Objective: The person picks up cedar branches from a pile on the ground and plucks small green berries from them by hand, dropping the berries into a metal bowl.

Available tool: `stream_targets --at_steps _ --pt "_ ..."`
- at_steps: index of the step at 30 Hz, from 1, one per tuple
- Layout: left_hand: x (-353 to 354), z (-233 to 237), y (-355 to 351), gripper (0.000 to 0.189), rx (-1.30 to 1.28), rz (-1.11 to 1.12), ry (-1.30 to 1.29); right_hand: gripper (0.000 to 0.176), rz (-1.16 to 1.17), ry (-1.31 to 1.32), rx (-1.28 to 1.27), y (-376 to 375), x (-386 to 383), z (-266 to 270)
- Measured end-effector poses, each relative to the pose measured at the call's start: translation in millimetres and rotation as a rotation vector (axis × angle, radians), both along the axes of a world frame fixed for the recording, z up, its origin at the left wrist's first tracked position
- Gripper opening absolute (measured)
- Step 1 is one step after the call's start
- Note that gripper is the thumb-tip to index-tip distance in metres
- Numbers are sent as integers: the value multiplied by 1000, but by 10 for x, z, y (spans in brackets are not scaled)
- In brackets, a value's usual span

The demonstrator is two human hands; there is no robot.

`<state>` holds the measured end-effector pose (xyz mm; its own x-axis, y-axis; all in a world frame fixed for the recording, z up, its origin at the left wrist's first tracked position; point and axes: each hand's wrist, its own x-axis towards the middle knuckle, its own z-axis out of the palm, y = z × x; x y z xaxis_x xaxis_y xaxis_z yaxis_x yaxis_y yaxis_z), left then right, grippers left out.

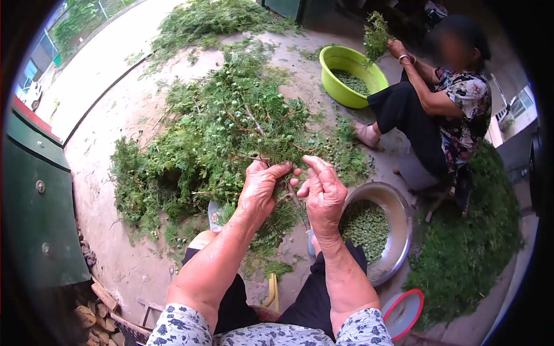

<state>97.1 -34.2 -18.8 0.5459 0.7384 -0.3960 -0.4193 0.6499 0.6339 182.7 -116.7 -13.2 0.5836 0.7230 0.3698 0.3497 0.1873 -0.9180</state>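
Observation:
In front of me is a leafy evergreen branch (254, 118) with small round green cones along its twigs. My left hand (259, 187) is closed around its stem, thumb and fingers pinched near the cut end. Close beside it, my right hand (323, 196) has its fingers curled in by the twigs; whatever lies between their tips is too small to make out. A metal basin (399, 242) stands just right of my right forearm. Many loose green cones (365, 230) lie inside it.
A co-worker (450, 104) sits at right, holding a sprig (376, 37) over a lime-green basin (334, 89) containing cones. Cut greenery (156, 167) lies ahead, with another heap (467, 248) at right. A red-rimmed container (418, 305), firewood (95, 323) and a green door (43, 213) are nearby.

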Motion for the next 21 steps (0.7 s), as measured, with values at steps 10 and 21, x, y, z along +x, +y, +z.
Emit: stream_targets --at_steps 10,21 --pt "17 -2 -113 17 92 -37 136 15 100 114 -213 101 120 -26" --pt "-34 124 -37 35 -62 -18 90 8 108 196 -300 35 200 -12"
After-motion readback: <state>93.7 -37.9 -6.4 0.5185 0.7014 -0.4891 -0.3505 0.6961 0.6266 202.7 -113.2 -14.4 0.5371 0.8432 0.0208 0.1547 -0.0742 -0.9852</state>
